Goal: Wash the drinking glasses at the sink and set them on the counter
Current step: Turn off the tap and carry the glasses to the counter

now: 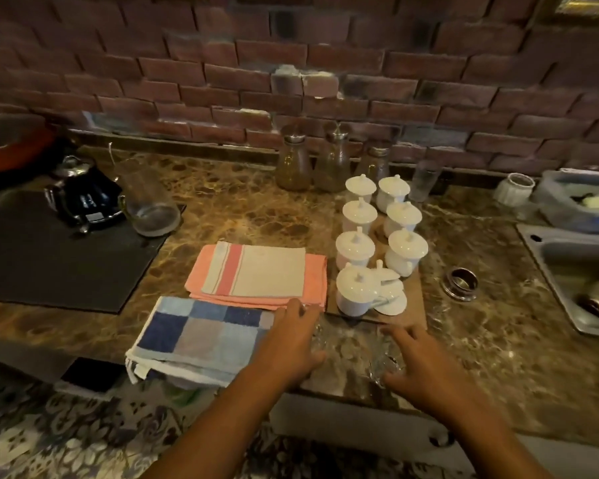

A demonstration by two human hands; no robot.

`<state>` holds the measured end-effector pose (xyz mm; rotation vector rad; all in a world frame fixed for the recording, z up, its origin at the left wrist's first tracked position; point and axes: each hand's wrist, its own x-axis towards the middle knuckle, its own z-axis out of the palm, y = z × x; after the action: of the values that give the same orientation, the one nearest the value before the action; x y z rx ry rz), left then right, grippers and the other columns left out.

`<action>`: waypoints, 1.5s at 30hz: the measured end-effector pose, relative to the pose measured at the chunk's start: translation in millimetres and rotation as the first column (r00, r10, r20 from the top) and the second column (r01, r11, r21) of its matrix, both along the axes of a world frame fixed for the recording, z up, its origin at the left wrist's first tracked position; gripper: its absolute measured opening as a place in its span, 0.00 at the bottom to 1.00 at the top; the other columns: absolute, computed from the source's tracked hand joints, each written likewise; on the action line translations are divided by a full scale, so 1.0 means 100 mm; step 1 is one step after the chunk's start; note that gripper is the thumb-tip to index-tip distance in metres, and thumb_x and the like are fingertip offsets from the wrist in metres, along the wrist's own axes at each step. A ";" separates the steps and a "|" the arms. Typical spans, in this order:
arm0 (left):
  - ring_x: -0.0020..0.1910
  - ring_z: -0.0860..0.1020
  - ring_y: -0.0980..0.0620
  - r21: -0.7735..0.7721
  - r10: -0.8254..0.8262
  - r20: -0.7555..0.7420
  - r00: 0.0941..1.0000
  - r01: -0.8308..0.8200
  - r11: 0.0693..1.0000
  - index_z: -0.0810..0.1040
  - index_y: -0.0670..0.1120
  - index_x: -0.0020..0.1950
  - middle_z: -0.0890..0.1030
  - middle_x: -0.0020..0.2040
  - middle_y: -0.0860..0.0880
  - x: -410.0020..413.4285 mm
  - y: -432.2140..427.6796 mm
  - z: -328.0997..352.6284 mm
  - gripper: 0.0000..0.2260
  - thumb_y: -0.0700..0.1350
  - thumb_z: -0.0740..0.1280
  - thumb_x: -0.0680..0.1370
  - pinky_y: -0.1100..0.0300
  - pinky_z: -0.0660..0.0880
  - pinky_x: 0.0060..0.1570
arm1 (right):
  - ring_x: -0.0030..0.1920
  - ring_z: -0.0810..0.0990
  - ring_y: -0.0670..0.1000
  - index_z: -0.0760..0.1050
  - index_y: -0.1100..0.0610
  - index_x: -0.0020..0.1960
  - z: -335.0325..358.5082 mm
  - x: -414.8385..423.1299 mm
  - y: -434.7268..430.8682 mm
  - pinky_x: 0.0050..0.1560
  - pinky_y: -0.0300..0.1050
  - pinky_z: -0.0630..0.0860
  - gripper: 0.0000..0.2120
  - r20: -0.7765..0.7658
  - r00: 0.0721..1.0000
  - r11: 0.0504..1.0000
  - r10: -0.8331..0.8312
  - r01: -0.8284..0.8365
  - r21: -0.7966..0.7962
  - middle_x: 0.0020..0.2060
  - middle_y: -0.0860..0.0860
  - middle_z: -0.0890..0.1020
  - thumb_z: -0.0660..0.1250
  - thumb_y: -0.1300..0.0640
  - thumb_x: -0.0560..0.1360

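Two clear drinking glasses stand on the brown marble counter (242,209) near its front edge. My left hand (291,344) curls round the left glass (318,335), fingers behind it and thumb in front. My right hand (426,368) curls round the right glass (382,361) in the same way. Both glasses are blurred and partly hidden by my fingers. A third tall clear glass (424,181) stands far back by the brick wall. The steel sink (547,257) lies at the right edge.
Several white lidded cups (357,250) fill a wooden board (414,305) just behind my hands. A pink towel (256,274) and a blue checked towel (194,337) lie to the left. A metal strainer ring (461,283), three bottles (331,164), a kettle (82,195) and a glass jug (149,202) also stand here.
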<state>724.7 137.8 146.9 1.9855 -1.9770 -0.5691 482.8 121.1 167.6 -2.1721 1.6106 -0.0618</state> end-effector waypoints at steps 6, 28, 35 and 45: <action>0.70 0.67 0.47 -0.012 -0.134 -0.033 0.990 0.133 0.991 0.64 0.57 0.74 0.66 0.72 0.49 0.09 -0.09 -0.13 0.32 0.57 0.74 0.74 0.54 0.74 0.62 | 0.50 0.69 0.44 0.63 0.40 0.74 -0.02 0.09 0.33 0.38 0.30 0.64 0.35 -0.099 0.986 0.990 -0.136 0.133 -0.036 0.57 0.44 0.70 0.70 0.41 0.69; 0.66 0.67 0.48 -0.028 -0.187 -0.080 0.979 0.185 0.982 0.68 0.53 0.74 0.67 0.66 0.49 -0.26 -0.05 -0.39 0.33 0.56 0.76 0.71 0.50 0.77 0.58 | 0.57 0.72 0.50 0.64 0.46 0.75 -0.31 -0.19 0.24 0.54 0.43 0.76 0.35 0.003 0.990 0.990 -0.140 0.140 0.014 0.59 0.49 0.70 0.73 0.48 0.71; 0.66 0.69 0.46 0.008 -0.119 -0.014 0.993 0.120 0.993 0.69 0.51 0.72 0.68 0.66 0.46 -0.66 -0.13 -0.40 0.31 0.55 0.75 0.72 0.52 0.74 0.60 | 0.60 0.71 0.51 0.64 0.47 0.75 -0.41 -0.58 -0.14 0.50 0.40 0.71 0.35 0.011 0.999 0.999 -0.037 0.036 0.009 0.60 0.50 0.70 0.74 0.50 0.71; 0.63 0.70 0.44 0.008 -0.047 0.035 0.998 0.047 0.999 0.71 0.49 0.69 0.69 0.63 0.45 -0.91 -0.19 -0.41 0.31 0.52 0.78 0.69 0.53 0.73 0.57 | 0.64 0.71 0.55 0.64 0.49 0.75 -0.45 -0.75 -0.48 0.61 0.47 0.75 0.36 0.013 0.997 0.997 0.071 -0.071 -0.007 0.64 0.53 0.69 0.74 0.48 0.70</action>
<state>633.5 119.1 105.5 1.9707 -2.0502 -0.5573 407.3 73.6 122.8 -2.2265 1.5269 -0.0601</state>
